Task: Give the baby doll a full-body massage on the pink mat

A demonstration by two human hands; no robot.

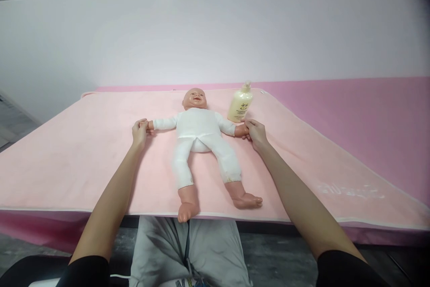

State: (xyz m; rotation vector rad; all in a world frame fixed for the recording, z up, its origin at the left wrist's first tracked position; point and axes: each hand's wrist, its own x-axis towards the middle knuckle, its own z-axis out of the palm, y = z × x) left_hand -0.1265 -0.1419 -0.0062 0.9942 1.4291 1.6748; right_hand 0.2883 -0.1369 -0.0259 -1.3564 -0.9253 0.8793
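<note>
Simply, white-suited doll (200,143), arms outspread.

A baby doll (200,137) in white lies face-up on the pink desk (67,152). The left hand (139,131) grips its wrist at nine o'clock, the right hand (255,133) the other at three (lotion bottle (240,103) at one o'clock).

White-suited doll (200,137), pale yellow bottle (240,104), plain pink blanket (83,143), white wall (215,36).
</note>
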